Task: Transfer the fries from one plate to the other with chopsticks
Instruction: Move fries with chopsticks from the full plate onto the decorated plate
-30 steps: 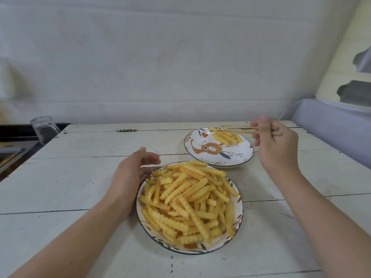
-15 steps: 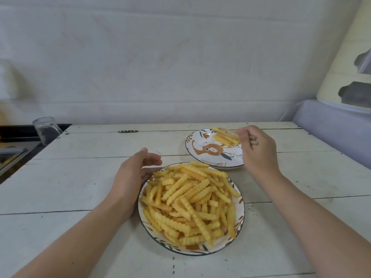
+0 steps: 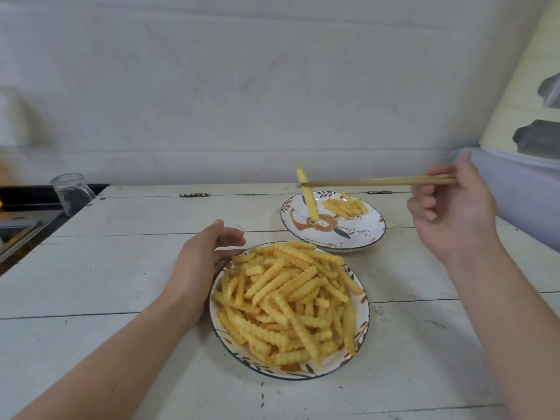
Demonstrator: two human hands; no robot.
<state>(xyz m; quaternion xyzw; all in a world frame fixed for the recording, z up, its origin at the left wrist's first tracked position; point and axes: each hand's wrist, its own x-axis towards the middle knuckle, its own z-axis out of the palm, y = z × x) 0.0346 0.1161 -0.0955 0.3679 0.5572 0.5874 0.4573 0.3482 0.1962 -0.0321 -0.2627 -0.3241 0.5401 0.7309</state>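
- Our right hand (image 3: 451,207) curls round the chopsticks (image 3: 378,180), which reach level to the left and pinch one fry (image 3: 307,194) near its upper end.
- Our left hand (image 3: 197,265) lies loosely spread, holding nothing, its fingers against the rim of the near plate (image 3: 365,313).
- The pinched fry hangs steeply over the far plate (image 3: 363,234), its lower tip low above the painted middle; whether it touches, we cannot tell.
- A small cluster of fries (image 3: 345,206) lies there; the big pile (image 3: 288,304) fills the near plate.
- We judge this the drop-off step, early in the task.
- Next we should ease the tips apart over the far plate, then swing back to the pile.
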